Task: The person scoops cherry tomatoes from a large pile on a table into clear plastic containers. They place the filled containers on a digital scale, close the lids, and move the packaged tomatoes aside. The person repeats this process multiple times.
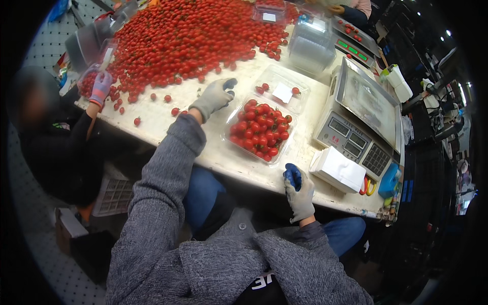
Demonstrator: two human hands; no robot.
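A hinged clear plastic clamshell box lies open before me, its base filled with cherry tomatoes (261,129). A few more tomatoes and a white label lie on its lid (299,97). My left hand (213,98), in a grey glove with dark fingertips, hovers left of the box, fingers apart and curved, holding nothing. At the table's front edge, just below the box's right corner, is my right hand (300,190) in a like glove. Its fingers are curled, and I cannot tell whether they hold anything. A large heap of cherry tomatoes (183,38) covers the far left of the table.
A digital scale (358,122) stands at the right, with a stack of white paper (337,167) in front. Nested clear boxes (312,44) and a second scale (354,40) are farther back. A co-worker's gloved hand (101,87) touches a box at left; another person is at the far side.
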